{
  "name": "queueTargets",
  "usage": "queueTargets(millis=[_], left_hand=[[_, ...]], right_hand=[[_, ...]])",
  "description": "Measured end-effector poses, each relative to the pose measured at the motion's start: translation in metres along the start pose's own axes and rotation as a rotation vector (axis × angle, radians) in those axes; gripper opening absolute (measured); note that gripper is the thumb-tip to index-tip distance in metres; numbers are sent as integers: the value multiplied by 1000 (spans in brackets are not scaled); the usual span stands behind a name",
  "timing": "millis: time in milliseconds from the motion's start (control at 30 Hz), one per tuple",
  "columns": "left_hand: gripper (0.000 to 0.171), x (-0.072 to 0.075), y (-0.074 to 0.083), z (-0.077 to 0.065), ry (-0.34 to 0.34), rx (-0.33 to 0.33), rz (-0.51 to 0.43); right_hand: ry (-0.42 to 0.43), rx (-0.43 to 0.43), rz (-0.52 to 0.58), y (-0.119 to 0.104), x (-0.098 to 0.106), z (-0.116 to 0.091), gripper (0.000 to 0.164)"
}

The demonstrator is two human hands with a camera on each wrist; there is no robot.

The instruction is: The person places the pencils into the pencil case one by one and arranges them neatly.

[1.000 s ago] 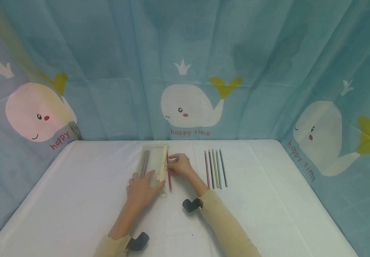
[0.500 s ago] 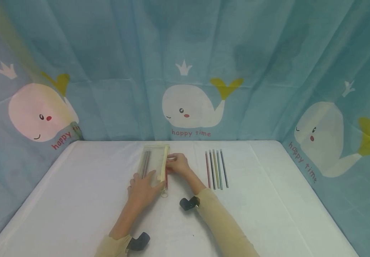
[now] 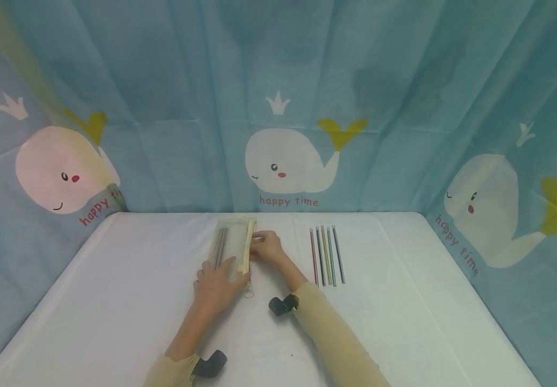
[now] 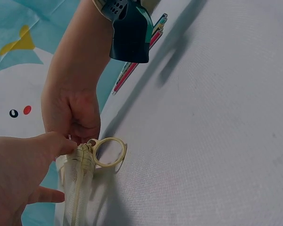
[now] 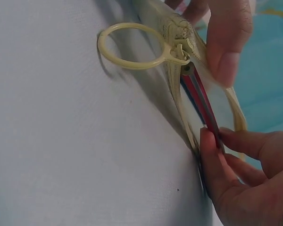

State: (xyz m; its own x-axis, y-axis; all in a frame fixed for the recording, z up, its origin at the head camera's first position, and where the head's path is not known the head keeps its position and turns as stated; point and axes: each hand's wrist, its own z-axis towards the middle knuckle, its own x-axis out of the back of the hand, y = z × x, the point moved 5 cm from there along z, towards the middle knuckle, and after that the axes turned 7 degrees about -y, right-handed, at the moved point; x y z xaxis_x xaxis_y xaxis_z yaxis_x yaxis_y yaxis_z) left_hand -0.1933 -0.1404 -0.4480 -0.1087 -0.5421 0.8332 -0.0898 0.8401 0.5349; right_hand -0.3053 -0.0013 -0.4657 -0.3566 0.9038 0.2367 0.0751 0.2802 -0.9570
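A see-through pencil case point(image 3: 232, 236) with a pale yellow zip edge lies left of the table's middle, several pencils point(image 3: 219, 248) showing through it. My left hand point(image 3: 214, 286) rests spread on its near part, thumb at the zip's end beside the ring pull point(image 5: 132, 46). On the zip side, my right hand point(image 3: 266, 247) pinches a red pencil point(image 5: 200, 96) between thumb and fingers. In the right wrist view the zip edge gapes and this pencil lies lengthwise within the opening, one end near the ring pull. The head view shows little of it past the edge.
Several coloured pencils point(image 3: 327, 255) lie side by side on the white tablecloth point(image 3: 404, 301), right of my right hand. A blue whale-print curtain point(image 3: 172, 161) rises behind the table and along both sides. Dark wrist cameras point(image 3: 211, 364) stick out from both sleeves.
My right hand has moved slightly left with the red pencil, from beside the case into its zip edge; less of the pencil shows. The left hand stays on the case.
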Motion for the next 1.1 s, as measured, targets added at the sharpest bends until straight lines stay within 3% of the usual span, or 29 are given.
queueTargets(millis=[1100], left_hand=[[75,-3,-3,2,-9,3,-1]], right_hand=[[2,41,-126,-3,-6,6,39]])
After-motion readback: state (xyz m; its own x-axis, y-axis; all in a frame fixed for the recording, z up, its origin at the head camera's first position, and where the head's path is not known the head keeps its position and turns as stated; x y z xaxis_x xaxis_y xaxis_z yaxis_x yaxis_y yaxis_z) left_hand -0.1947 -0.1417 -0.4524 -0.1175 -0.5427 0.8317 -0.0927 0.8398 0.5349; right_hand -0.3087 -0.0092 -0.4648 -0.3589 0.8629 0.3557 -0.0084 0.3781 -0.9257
